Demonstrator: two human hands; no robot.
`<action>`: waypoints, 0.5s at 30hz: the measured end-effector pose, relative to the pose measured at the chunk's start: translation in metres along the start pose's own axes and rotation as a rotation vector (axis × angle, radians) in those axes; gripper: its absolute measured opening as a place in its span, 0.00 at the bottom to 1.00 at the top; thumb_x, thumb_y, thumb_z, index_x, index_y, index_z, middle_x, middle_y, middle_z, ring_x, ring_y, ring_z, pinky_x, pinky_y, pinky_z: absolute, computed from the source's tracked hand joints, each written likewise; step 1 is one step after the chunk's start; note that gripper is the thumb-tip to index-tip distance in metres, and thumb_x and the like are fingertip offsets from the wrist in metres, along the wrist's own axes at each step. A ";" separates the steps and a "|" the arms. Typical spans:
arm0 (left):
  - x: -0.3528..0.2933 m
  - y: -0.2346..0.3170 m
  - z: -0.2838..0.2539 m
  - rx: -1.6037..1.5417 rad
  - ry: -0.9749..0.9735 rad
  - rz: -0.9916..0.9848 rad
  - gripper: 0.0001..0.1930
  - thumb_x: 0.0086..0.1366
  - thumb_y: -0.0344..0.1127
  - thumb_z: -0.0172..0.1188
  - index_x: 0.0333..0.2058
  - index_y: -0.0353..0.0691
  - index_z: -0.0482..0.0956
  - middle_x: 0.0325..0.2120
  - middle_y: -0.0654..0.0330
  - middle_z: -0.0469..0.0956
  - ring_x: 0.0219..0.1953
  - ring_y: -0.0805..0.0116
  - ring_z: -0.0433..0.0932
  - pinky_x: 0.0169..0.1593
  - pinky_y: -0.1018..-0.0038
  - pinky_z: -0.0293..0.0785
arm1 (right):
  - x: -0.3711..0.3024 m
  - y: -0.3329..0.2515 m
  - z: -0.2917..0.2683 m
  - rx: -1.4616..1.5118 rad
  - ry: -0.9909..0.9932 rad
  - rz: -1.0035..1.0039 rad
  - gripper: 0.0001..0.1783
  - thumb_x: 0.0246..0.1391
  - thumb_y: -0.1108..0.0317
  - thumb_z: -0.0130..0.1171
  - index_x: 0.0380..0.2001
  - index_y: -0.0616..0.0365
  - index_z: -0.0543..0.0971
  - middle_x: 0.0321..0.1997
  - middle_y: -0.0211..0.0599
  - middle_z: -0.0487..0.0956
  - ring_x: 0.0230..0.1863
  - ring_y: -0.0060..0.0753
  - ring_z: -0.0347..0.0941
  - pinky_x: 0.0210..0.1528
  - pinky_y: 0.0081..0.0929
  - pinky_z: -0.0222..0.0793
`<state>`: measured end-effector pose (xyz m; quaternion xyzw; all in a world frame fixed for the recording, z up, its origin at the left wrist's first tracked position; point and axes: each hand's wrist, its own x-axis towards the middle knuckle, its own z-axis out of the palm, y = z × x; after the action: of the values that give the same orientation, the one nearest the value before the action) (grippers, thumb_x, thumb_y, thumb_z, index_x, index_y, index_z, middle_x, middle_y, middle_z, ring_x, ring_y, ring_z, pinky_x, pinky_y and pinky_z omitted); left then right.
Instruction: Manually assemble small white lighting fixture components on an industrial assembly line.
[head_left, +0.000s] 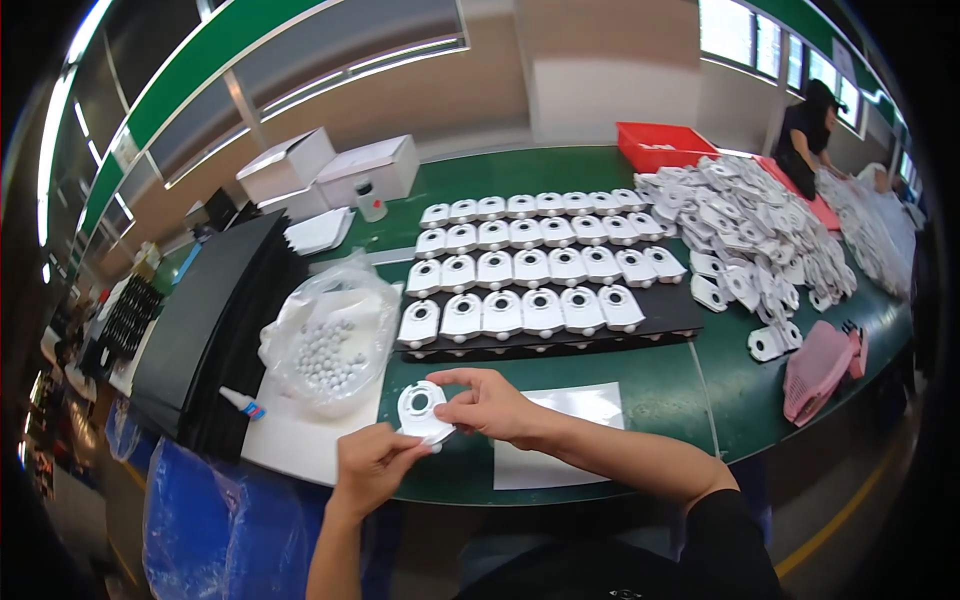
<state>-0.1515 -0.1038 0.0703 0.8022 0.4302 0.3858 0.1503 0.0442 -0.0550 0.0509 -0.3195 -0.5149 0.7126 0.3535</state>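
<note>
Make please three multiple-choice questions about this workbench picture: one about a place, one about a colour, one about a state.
1. Where does the clear bag of small white balls lie?
A. To the left of the black tray of white parts
B. Inside the red bin
C. On the pink basket

2. What colour is the bin at the far edge of the table?
A. Blue
B. Red
C. Yellow

3. How is the white plastic part with a round hole held?
A. It lies alone on the table
B. By one hand only
C. Between both hands

Answers:
1. A, the bag sits left of the black tray that carries rows of white parts.
2. B, the bin behind the loose heap of white parts is red.
3. C, the left hand grips its lower edge and the right hand its right side.
</note>
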 end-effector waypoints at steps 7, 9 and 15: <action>0.003 -0.020 -0.083 0.461 0.313 -0.010 0.03 0.47 0.24 0.62 0.22 0.37 0.76 0.14 0.59 0.69 0.16 0.68 0.68 0.20 0.75 0.59 | -0.064 -0.038 -0.047 -0.074 0.216 -0.246 0.29 0.50 0.72 0.55 0.54 0.63 0.58 0.22 0.26 0.72 0.23 0.13 0.63 0.25 0.13 0.58; 0.003 -0.022 -0.103 0.468 0.453 -0.053 0.03 0.50 0.22 0.60 0.23 0.33 0.75 0.14 0.64 0.64 0.15 0.78 0.58 0.19 0.79 0.52 | -0.081 -0.041 -0.080 -0.264 0.421 -0.327 0.28 0.50 0.72 0.54 0.53 0.64 0.58 0.22 0.26 0.73 0.24 0.12 0.64 0.26 0.13 0.59; -0.015 -0.086 -0.091 0.347 0.357 -0.205 0.03 0.52 0.24 0.59 0.23 0.32 0.74 0.14 0.70 0.61 0.18 0.84 0.55 0.20 0.82 0.48 | -0.131 -0.041 -0.194 -0.737 0.880 -0.278 0.16 0.52 0.73 0.49 0.45 0.66 0.68 0.24 0.28 0.73 0.25 0.13 0.65 0.26 0.14 0.59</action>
<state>-0.2736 -0.0742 0.0737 0.6874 0.5885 0.4246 -0.0293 0.2819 -0.0562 0.0507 -0.6166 -0.5704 0.2341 0.4895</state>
